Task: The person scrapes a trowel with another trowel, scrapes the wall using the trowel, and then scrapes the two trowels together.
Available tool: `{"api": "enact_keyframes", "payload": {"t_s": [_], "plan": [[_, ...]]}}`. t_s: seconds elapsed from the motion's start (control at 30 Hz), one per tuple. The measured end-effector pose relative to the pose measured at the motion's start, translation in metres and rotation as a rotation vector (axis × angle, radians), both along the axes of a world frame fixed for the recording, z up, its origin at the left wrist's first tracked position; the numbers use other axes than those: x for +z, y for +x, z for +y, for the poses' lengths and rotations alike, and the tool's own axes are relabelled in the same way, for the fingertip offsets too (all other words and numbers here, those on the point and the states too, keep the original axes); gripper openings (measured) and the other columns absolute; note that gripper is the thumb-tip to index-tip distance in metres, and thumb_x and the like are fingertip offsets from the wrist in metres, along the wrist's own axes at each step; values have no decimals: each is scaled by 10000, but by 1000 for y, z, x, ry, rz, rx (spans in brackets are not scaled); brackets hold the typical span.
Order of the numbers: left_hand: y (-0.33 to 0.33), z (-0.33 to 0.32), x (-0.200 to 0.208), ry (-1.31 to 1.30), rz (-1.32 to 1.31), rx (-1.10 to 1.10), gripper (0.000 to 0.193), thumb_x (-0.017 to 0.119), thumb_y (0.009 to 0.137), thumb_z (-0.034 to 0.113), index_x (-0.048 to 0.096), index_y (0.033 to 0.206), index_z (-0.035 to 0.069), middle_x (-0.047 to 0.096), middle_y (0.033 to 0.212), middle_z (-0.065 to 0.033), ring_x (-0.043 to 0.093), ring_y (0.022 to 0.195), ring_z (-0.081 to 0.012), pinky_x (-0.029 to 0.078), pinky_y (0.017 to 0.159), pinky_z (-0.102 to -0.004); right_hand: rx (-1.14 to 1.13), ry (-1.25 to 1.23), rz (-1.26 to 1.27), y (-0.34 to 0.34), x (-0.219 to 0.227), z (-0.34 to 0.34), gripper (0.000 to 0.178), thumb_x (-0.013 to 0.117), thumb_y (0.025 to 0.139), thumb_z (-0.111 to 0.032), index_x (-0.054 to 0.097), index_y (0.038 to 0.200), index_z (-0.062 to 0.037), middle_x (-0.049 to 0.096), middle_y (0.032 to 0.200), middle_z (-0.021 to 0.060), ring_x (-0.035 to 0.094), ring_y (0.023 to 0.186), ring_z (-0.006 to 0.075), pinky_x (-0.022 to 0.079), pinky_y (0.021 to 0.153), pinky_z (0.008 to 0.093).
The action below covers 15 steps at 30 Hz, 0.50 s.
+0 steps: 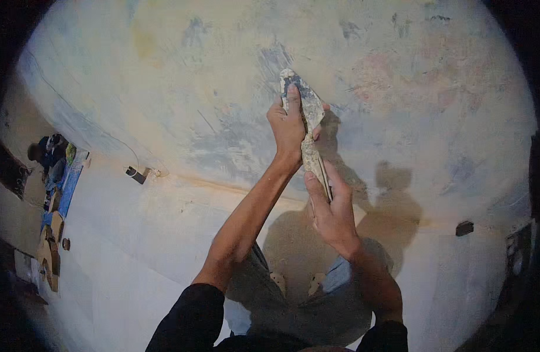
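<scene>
A putty knife (312,110), its wide blade crusted with pale and dark plaster, is held up in front of the patchy wall (223,76). My left hand (286,130) grips the blade end, with the thumb laid flat along the blade's face. Lower down, my right hand (333,211) is wrapped round the smeared handle. The blade tip lies over a dark scraped patch of the wall in this view; whether it touches the surface I cannot tell.
A small black box (135,174) with a thin wire sits at the wall's foot on the left, and another dark block (464,228) on the right. Far left are a blue board (72,185), dark cloth and wooden pieces (50,252). My feet stand on the pale floor (141,276).
</scene>
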<state>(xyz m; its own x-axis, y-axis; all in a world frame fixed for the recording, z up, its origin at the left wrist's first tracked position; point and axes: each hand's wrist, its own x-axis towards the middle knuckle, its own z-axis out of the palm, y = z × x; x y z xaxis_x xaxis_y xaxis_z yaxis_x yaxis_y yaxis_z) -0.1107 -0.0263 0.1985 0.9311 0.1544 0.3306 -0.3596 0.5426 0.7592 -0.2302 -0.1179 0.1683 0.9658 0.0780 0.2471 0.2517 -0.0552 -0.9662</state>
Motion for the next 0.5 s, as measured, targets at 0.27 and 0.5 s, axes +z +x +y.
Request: {"api": "enact_keyframes", "payload": {"t_s": [0.27,0.5], "plan": [[1,-16,-3,52,-12,65,336,494,985,336,523,977,2,644,686,-128,560,443,-143,382,320,-265,-46,-33,-31,-3,-9,-8,336,481,993,-258,507,1212,-5,465,719,-41,405,534,32,357,459,221],[-5,-14,9,2,38,-16,341,489,982,363,498,979,22,601,639,-101,572,449,-157,365,310,-258,-28,-59,98,-12,19,-12,415,504,977,-255,493,1262,46,623,951,146,545,870,138,454,779,303]]}}
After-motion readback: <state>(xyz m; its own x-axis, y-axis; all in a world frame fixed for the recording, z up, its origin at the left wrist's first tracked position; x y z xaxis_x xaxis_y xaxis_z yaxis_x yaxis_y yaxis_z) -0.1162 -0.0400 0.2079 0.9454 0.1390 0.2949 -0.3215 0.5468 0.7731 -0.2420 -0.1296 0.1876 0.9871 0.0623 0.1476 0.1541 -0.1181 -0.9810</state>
